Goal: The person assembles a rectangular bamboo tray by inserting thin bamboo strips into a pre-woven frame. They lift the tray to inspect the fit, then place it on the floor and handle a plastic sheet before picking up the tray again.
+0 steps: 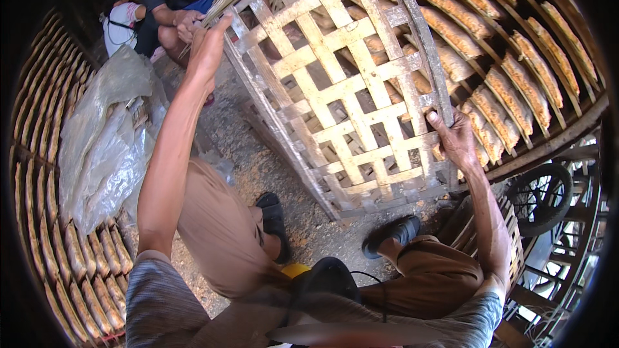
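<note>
Both my hands hold a large woven bamboo basket [345, 93] tilted in front of me. Pale strips cross in an open weave between thicker grey edge bars. My left hand [209, 48] is closed on its upper left edge, my arm stretched far out. At the right edge bar, lower down, my right hand [456, 138] grips with the thumb on the near face and the fingers mostly hidden behind. Through the gaps in the weave, I cannot make out whether the basket holds anything.
Slatted racks [509, 74] with rows of long, orange-brown pieces rise at the right. Similar racks [48, 219] stand at the left, partly under a crumpled plastic sheet [106, 135]. Another person [171, 16] sits at the far left. A wheel [540, 200] stands at the right. Crumbs litter the floor [258, 148].
</note>
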